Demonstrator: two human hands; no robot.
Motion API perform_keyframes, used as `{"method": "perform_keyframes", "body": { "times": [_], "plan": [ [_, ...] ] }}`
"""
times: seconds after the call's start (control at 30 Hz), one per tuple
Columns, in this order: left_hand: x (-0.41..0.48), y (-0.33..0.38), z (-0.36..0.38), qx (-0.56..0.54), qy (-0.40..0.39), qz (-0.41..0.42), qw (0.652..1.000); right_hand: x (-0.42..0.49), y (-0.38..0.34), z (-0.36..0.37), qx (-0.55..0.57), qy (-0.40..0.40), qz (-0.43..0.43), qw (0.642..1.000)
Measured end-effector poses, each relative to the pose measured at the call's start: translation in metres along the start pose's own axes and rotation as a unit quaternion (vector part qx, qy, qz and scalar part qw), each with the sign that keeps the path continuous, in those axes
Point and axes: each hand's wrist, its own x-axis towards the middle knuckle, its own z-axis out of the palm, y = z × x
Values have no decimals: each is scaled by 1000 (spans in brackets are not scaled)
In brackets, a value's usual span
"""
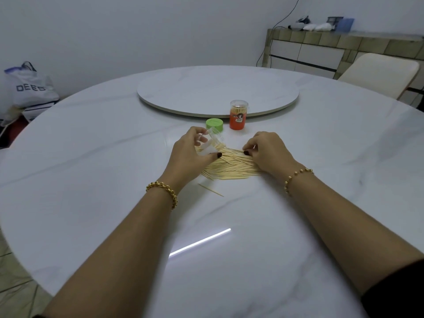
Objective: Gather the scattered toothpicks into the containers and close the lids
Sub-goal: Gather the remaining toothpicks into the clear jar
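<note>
Wooden toothpicks [231,167] lie heaped on the bench [91,161], so while the left hand [189,151] grips the clear container [215,139] tilted toward them, the right hand [269,152], pinching a few, should square them parallel before sliding them in.

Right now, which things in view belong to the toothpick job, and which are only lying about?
Job: toothpick pile, stray toothpick, clear container in left hand, right hand, green lid, closed orange container.
Lying about: turntable, white bag, chair, sideboard.
</note>
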Motion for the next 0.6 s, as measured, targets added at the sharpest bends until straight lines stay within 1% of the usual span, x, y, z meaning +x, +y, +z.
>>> {"method": "perform_keyframes", "body": {
  "times": [0.13, 0.3, 0.47, 0.53, 0.6],
  "plan": [
    [-1, 3, 1, 7, -4, 4, 1000, -5, 0, 3, 16, 39, -8, 999],
    [-2, 4, 2, 14, 0, 11, 1000, -3, -1, 10, 4, 48, -4, 999],
    [-2, 4, 2, 8, 6, 14, 1000, 0, 1, 12, 23, 58, -5, 998],
    [-2, 3, 2, 8, 6, 17, 1000, 1, 2, 12, 51, 72, 1, 996],
    [-2, 3, 1, 10, 7, 19, 1000, 1, 1, 9, 102, 97, 9, 990]
  ]
}}
